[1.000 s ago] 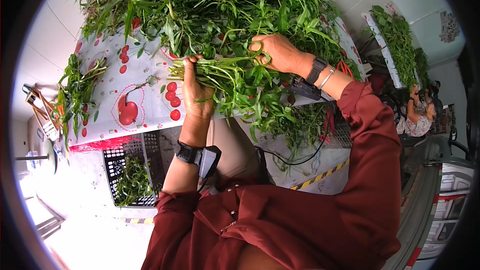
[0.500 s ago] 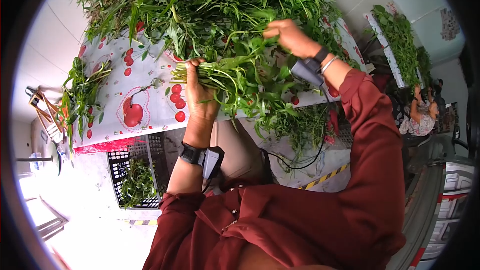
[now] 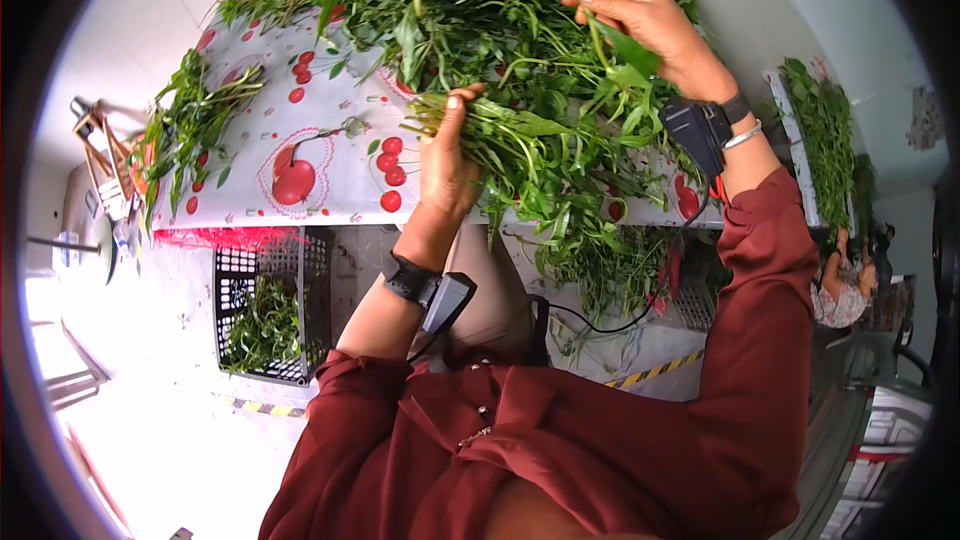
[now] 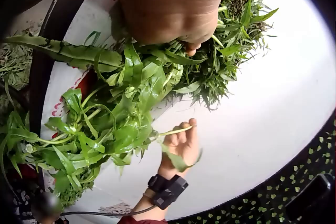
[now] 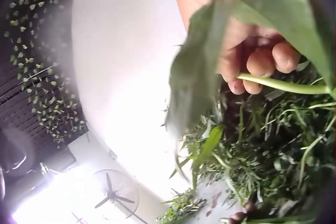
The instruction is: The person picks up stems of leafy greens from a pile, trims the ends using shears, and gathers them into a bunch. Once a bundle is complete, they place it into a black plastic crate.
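Note:
My left hand (image 3: 449, 165) grips a bunch of leafy green stems (image 3: 540, 155) near the cut ends, the leaves spreading to the right and drooping past the table's front edge. Raised above the heap, my right hand (image 3: 650, 25) pinches the end of a single leafy stem (image 5: 283, 85) between thumb and fingertips. A broad leaf on that stem hangs in front of the hand in the right wrist view. Behind both hands a large heap of the same greens (image 3: 470, 0) covers the back of the table (image 3: 345, 180).
A smaller bunch of greens (image 3: 195, 115) lies at the table's left end. Below stands a black plastic crate (image 3: 312, 315) with greens inside, beside pink strings (image 3: 235, 238). More greens (image 3: 820, 130) lie on another table at right, near a person (image 3: 843, 290).
My right hand has moved from the held bunch up and to the right, and now lifts a single stem. The left hand keeps its grip on the bunch; the head view has shifted slightly.

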{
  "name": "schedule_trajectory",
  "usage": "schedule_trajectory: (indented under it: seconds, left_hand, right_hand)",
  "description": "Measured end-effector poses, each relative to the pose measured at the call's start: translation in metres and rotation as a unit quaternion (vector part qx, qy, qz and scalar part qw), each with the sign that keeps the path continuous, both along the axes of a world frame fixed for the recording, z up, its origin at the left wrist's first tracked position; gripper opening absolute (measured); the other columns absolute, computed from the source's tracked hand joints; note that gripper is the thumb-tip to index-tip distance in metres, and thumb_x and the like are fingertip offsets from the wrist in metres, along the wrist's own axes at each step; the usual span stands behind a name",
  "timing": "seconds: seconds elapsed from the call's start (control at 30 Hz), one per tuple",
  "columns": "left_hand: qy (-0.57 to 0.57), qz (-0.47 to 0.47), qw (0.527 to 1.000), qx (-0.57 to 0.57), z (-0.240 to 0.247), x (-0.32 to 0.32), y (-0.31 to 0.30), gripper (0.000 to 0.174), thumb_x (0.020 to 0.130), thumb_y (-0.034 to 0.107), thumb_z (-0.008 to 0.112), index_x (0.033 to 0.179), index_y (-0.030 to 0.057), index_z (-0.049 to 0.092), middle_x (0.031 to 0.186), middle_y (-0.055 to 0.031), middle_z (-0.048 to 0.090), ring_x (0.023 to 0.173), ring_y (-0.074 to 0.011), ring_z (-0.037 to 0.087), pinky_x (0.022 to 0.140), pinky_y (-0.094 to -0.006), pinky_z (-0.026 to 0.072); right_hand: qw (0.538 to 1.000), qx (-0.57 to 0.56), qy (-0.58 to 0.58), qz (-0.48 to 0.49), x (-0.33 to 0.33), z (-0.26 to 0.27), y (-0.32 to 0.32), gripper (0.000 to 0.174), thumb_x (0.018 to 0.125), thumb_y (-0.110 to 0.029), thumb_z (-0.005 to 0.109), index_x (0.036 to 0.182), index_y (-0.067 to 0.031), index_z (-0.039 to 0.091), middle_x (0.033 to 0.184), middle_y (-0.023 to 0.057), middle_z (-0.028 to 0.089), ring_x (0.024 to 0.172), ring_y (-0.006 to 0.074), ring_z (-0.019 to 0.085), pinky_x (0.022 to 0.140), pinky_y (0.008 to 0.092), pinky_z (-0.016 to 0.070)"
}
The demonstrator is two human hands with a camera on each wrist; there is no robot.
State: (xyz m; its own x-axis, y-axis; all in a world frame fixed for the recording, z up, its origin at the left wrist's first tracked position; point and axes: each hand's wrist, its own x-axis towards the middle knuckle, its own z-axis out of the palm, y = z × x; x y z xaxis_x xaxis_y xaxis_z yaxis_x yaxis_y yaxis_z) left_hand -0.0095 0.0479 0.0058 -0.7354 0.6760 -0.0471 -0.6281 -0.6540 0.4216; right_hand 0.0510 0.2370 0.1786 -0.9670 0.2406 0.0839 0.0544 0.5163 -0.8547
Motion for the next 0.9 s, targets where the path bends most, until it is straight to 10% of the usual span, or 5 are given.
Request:
schedule_trajectory:
  seconds: [0.3,0.7,0.9]
  left_hand:
    - [0.020,-0.049,0.999,-0.003,-0.004,-0.002,-0.002,0.025,0.091,0.024,0.049,0.108,0.0057,0.051,0.102,-0.0059,0.056,0.087,-0.0163,0.057,0.076,-0.0327,0.0499]
    - [-0.020,-0.033,0.999,-0.020,0.001,0.005,-0.002,0.023,0.089,0.014,0.053,0.110,0.0059,0.050,0.097,-0.0023,0.057,0.089,-0.0127,0.054,0.080,-0.0293,0.0461]
    - [0.011,-0.016,0.999,0.028,-0.010,0.000,0.001,0.018,0.089,0.016,0.052,0.103,0.0047,0.054,0.095,-0.0029,0.057,0.087,-0.0127,0.053,0.077,-0.0279,0.0452]
  right_hand:
    - [0.982,-0.121,-0.126,0.076,-0.044,-0.057,-0.069,0.017,0.088,-0.014,0.052,0.095,0.0005,0.059,0.059,-0.0007,0.052,0.051,0.0057,0.051,0.050,0.0195,0.0447]
    - [0.975,0.189,0.001,0.119,-0.045,-0.076,-0.083,0.016,0.082,-0.010,0.056,0.091,0.0001,0.064,0.081,0.0064,0.060,0.073,0.0150,0.057,0.067,0.0265,0.0458]
    - [0.958,0.260,0.044,0.110,-0.016,-0.073,-0.089,0.052,0.074,-0.021,0.065,0.120,-0.0016,0.048,0.114,0.0163,0.051,0.102,0.0291,0.051,0.087,0.0357,0.0409]
